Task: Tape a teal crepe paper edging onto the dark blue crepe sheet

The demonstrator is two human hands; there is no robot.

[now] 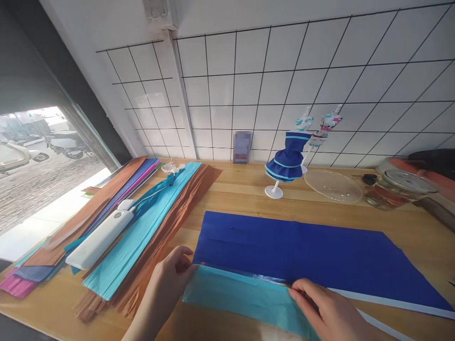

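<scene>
Two hands are set at one turquoise strip (238,297), which lies between and below the fingertips. Its upper edge is pinched by the thumb and fingers of the right hand (330,303); its upper left corner is touched by the left hand (167,279), whose fingers are curled, though whether they close on it cannot be told. The step in hand is judged to be the lining-up of this edge with the blue sheet (284,246), spread just beyond the fingertips; an even, taut edge seems called for next. Left of the fingers, turquoise paper (142,234) and brown paper (167,237) are laid on the wooden table (241,189). Farther beyond the fingers, a blue dress (287,158) is displayed, backed by a tiled wall (220,99).
</scene>
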